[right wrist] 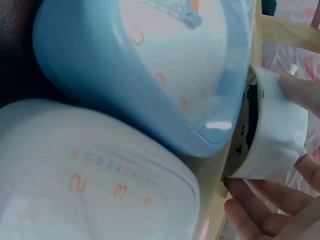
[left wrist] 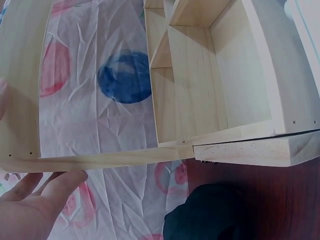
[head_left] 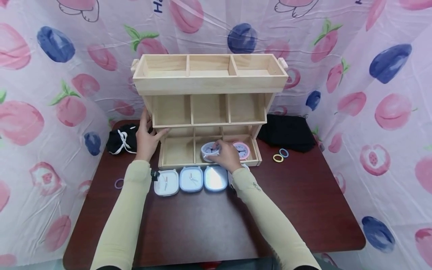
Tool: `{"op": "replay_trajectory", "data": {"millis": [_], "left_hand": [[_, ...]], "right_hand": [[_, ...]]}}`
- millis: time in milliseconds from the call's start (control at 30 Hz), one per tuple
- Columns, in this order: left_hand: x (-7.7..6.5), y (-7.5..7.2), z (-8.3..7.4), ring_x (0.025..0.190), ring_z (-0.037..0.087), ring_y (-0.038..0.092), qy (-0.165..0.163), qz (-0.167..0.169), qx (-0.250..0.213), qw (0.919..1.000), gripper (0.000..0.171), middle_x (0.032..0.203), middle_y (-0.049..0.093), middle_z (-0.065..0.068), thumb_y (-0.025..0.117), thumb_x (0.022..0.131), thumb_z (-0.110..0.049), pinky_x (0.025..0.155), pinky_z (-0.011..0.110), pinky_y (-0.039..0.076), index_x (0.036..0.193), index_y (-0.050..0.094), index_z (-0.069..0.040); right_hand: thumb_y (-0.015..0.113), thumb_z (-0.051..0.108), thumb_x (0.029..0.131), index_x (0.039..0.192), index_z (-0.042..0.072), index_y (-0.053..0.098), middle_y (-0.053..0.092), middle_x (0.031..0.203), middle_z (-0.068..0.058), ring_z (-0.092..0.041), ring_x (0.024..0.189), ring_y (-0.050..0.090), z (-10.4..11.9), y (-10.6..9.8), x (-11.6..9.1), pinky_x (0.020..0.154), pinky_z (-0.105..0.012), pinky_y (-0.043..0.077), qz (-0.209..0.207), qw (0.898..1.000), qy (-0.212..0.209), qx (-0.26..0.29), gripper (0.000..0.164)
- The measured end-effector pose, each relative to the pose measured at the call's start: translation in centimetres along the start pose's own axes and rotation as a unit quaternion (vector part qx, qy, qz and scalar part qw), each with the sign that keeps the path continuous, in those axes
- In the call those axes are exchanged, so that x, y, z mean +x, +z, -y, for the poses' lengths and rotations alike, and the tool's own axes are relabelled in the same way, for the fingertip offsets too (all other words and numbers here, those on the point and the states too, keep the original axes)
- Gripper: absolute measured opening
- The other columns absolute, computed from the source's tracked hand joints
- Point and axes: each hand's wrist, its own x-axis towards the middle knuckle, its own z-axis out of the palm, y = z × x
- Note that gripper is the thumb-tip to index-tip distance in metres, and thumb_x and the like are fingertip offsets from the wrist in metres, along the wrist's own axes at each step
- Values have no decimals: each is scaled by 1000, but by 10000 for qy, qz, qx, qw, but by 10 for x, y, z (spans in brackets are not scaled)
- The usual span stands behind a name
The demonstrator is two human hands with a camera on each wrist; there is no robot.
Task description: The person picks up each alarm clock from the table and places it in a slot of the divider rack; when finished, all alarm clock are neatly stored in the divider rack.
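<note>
A three-tier wooden storage box (head_left: 210, 85) stands open on the table, its tiers divided into compartments. At its left side, my left hand (head_left: 146, 138) holds the frame, thumb in front and fingers along the outer side; the left wrist view shows fingertips against the wooden side bar (left wrist: 115, 159). My right hand (head_left: 227, 155) grips a round white alarm clock (head_left: 208, 149) by its rim, over the bottom tier's middle compartment. The clock's body (right wrist: 280, 125) is between thumb and fingers in the right wrist view. A pink round clock (head_left: 241, 150) sits in the right compartment.
In front of the box stand a white square clock (head_left: 167, 183) and two blue ones (head_left: 191, 179), with another partly hidden by my right sleeve. A black drawstring pouch (head_left: 122, 139) lies left, black cloth (head_left: 287, 133) right. Yellow (head_left: 278, 158), blue and purple rings lie about.
</note>
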Motion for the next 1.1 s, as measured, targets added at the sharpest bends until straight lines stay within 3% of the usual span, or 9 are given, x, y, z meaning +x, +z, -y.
{"op": "replay_trajectory", "data": {"millis": [133, 300, 433, 533, 700, 900, 1000, 1100], "left_hand": [[0, 0, 0, 157, 27, 43, -1, 2, 48, 10000, 108, 173, 37, 5, 86, 92, -16, 127, 53, 40, 168, 18, -49], [0, -1, 0, 158, 27, 41, -10, 5, 24, 10000, 108, 174, 36, 4, 86, 92, -16, 127, 54, 39, 169, 18, -48], [0, -1, -1, 158, 26, 41, -23, -10, 8, 10000, 107, 174, 35, 3, 86, 92, -16, 128, 54, 38, 168, 19, -49], [0, 0, -2, 158, 26, 41, -44, 11, -19, 10000, 108, 175, 34, 3, 86, 91, -15, 128, 53, 38, 169, 18, -48], [-2, 0, -2, 157, 26, 42, -30, 47, -72, 10000, 108, 174, 35, 5, 86, 91, -13, 128, 54, 38, 170, 18, -44], [-1, -1, -1, 157, 27, 41, 3, 15, -58, 10000, 106, 174, 35, 3, 85, 92, -13, 128, 54, 38, 169, 21, -47], [-1, 0, 0, 157, 28, 42, 20, -18, 16, 10000, 106, 174, 36, 4, 85, 92, -14, 127, 54, 39, 168, 21, -48], [-1, 0, 0, 157, 29, 41, 29, 0, 6, 10000, 106, 174, 36, 6, 85, 92, -13, 127, 56, 38, 169, 19, -47]], "right_hand": [[99, 34, 73, 104, 8, 74, 77, 95, -9, -27, 83, 69, -1, 6, 5, 78, -41, 58, -36, 9998, -42, -174, 48], [102, 30, 68, 93, 10, 73, 76, 95, -10, -34, 96, 67, 0, 11, 6, 91, -48, 54, 45, 9990, -17, -446, 43], [98, 30, 74, 88, 9, 77, 78, 97, -10, -38, 108, 64, -1, 13, 4, 99, -53, 52, 218, 9977, -55, -639, 33], [93, 31, 81, 89, 9, 81, 79, 114, -16, -42, 120, 63, -5, 12, 0, 107, -57, 51, 322, 9974, -149, -630, 26], [87, 26, 87, 103, 6, 82, 67, 143, -25, -47, 138, 57, -12, -1, -18, 122, -62, 41, 291, 9986, -412, -185, 26], [87, 19, 88, 108, 1, 80, 74, 123, -18, -38, 120, 65, -26, -25, -52, 108, -53, 54, -244, 9977, -628, 46, 28], [89, 20, 87, 109, 3, 80, 72, 116, -14, -35, 115, 64, -37, -34, -70, 104, -52, 55, -440, 9968, -660, -111, 30], [92, 25, 84, 114, 5, 79, 68, 120, -15, -36, 118, 60, -45, -42, -87, 103, -55, 52, -454, 9970, -504, -366, 38]]}}
